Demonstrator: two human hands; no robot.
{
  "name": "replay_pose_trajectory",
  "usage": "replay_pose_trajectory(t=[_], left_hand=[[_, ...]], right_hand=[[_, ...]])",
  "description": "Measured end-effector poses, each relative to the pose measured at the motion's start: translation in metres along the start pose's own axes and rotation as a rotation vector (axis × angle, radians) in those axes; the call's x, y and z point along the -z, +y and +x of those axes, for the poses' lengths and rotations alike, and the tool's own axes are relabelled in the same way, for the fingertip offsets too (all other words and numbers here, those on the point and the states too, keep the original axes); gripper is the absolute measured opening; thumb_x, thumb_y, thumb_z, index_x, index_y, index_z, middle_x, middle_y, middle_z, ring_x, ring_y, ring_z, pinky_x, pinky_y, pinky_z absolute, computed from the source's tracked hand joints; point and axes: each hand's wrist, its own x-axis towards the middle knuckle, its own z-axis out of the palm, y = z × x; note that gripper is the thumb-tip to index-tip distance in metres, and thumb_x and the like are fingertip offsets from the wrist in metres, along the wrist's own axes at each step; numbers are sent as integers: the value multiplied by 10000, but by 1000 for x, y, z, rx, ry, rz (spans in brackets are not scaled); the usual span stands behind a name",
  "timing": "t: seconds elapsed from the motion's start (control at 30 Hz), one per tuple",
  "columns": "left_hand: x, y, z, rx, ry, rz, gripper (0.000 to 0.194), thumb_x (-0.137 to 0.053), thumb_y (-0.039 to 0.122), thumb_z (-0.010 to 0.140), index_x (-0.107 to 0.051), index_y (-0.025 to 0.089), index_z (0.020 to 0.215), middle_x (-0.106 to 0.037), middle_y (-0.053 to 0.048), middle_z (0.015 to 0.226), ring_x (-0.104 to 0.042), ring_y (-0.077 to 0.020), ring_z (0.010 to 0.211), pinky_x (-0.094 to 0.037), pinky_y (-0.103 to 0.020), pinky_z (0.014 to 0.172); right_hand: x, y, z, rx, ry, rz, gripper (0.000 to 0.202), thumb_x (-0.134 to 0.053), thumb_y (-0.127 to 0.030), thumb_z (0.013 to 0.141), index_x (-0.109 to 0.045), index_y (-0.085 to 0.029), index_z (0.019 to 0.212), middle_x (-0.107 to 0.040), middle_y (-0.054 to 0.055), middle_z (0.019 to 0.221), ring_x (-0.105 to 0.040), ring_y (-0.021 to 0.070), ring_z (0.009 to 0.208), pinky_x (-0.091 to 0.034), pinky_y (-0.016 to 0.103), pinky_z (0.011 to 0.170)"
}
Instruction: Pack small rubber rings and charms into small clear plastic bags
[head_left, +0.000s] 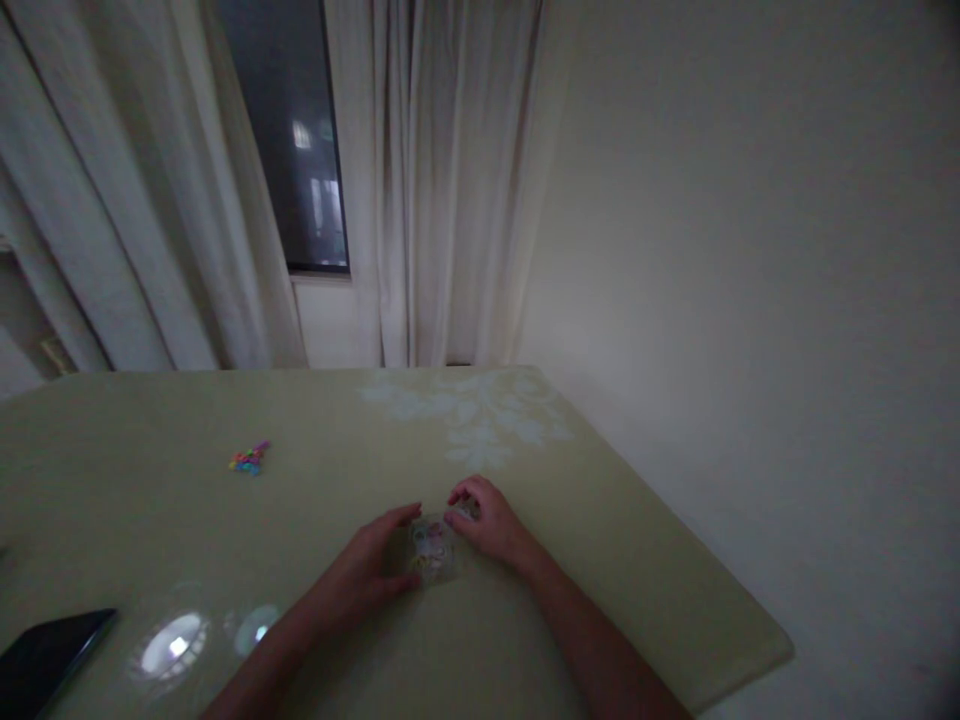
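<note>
A small clear plastic box (pixel 433 549) with little coloured pieces in it rests on the table. My left hand (pixel 369 560) grips it from the left, fingers at the far side and thumb at the near side. At the box's far right corner is my right hand (pixel 486 520), its fingers curled towards the thumb. Something pale or clear shows between those fingers, too small and dim to name. A little pile of bright multicoloured pieces (pixel 250 459) lies farther off, to the left of both hands.
The pale green table (pixel 330 430) has a white floral pattern at its far right. A dark flat device (pixel 52 660) lies at the near left, beside lamp reflections. A wall (pixel 735 300) runs along the right edge, and curtains (pixel 450 180) hang behind.
</note>
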Motion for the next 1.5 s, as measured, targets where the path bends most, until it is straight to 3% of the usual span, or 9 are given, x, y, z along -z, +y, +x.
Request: replay_pose_trajectory(t=[0.17, 0.33, 0.57, 0.8, 1.03, 1.33, 1.5], left_hand=[[0, 0, 0, -1, -3, 8, 791, -791, 263, 725, -542, 226, 1475, -580, -141, 1517, -525, -332, 1403, -370, -480, 1208], [-1, -2, 0, 2, -3, 37, 802, -782, 233, 717, -530, 243, 1478, -568, -125, 1531, -506, -333, 1418, -360, -490, 1216], [-3, 2, -1, -70, 18, 6, 865, -786, 223, 739, -445, 260, 1534, -544, -144, 1537, -569, -334, 1346, -434, -504, 1157], [0, 8, 1, -92, 12, 3, 778, -799, 242, 732, -542, 271, 1466, -621, -105, 1466, -591, -327, 1324, -463, -461, 1138], [-1, 7, 3, -220, -42, 13, 638, -778, 287, 829, -589, 319, 1438, -623, -69, 1473, -581, -288, 1351, -445, -417, 1163], [-7, 3, 0, -232, -11, 320, 642, -710, 409, 893, -537, 331, 1507, -535, -96, 1575, -591, -336, 1363, -475, -474, 1157], [-5, 5, 1, -218, -17, 276, 571, -734, 424, 878, -617, 372, 1434, -603, -64, 1515, -651, -321, 1294, -517, -430, 1117]], right_hand=[[11, 3, 3, 16, 92, -48, 147, -757, -152, 816, -688, -193, 939, -619, 49, 1012, -596, 199, 1006, -474, 338, 938], [28, 7, -5, -49, -63, -45, 433, -882, -319, 760, -692, -214, 1135, -646, 88, 1203, -607, 238, 1135, -463, 379, 1022], [16, -16, -10, 80, -290, 103, 421, -882, -380, 776, -741, -237, 1146, -673, 72, 1228, -651, 223, 1109, -496, 337, 985], [10, -34, -17, 136, -335, 52, 597, -915, -336, 732, -700, -258, 1284, -632, 100, 1398, -555, 273, 1312, -399, 423, 1144], [12, -30, -15, 139, -389, 112, 583, -930, -344, 724, -740, -289, 1273, -620, 84, 1452, -558, 285, 1349, -400, 433, 1161], [12, -20, -16, 140, -407, 73, 551, -888, -411, 785, -724, -327, 1304, -570, 76, 1516, -540, 281, 1379, -403, 448, 1167], [9, -22, -16, 129, -362, 45, 563, -928, -375, 729, -747, -306, 1257, -598, 89, 1463, -549, 279, 1354, -413, 442, 1157]])
